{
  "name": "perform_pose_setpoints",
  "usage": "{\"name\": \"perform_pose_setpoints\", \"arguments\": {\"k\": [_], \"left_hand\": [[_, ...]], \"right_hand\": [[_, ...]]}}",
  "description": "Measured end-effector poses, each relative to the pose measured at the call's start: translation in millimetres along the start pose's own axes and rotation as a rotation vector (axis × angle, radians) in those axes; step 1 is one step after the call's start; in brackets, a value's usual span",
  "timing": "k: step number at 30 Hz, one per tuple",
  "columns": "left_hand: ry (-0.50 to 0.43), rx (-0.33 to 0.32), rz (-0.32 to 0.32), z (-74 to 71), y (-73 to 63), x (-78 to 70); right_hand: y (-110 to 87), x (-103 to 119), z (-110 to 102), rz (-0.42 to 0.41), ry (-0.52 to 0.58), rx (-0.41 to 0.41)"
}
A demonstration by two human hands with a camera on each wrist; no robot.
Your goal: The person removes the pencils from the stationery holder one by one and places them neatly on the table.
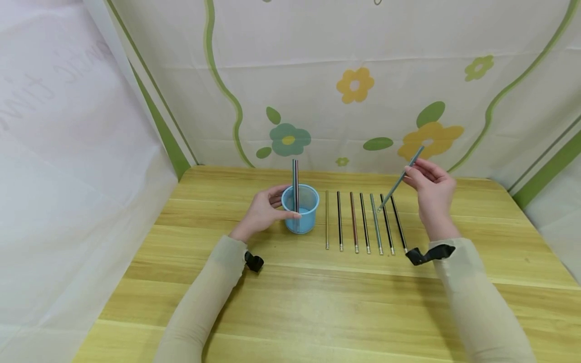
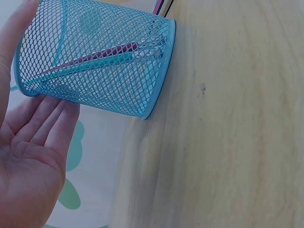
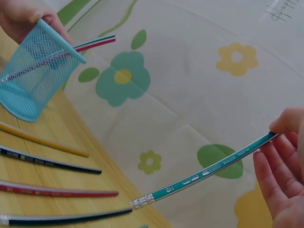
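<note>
My left hand holds a light blue mesh pencil cup, thumb on the near side and fingers round the back. The cup stands upright on the table. Two pencils, one teal and one dark red, lean inside it with their eraser ends down, as the left wrist view also shows through the mesh. Off to the right, my right hand pinches a teal pencil by its upper end. That pencil slants in the air above the row, its eraser end pointing down and left.
Several pencils lie side by side right of the cup: a yellow one, a red one, another teal one and several black ones. The wooden table ends at a flowered cloth backdrop.
</note>
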State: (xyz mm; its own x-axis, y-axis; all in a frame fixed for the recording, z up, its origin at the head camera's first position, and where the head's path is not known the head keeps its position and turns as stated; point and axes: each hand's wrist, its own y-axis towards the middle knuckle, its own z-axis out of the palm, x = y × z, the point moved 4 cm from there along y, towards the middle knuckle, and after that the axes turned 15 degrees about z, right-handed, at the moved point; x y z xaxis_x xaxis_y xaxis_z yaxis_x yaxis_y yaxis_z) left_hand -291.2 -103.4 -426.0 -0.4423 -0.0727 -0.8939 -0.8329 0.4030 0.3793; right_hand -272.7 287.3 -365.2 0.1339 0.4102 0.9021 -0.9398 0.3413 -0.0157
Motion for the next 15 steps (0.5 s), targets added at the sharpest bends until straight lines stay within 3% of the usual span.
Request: {"name": "perform_pose_setpoints", "arguments": {"k": [15], "left_hand": [[0.004,-0.003,-0.001,0.2,-0.9,-0.3]], "right_hand": [[6.7,8.4,-42.3,0.051,-0.001,-0.058]]}}
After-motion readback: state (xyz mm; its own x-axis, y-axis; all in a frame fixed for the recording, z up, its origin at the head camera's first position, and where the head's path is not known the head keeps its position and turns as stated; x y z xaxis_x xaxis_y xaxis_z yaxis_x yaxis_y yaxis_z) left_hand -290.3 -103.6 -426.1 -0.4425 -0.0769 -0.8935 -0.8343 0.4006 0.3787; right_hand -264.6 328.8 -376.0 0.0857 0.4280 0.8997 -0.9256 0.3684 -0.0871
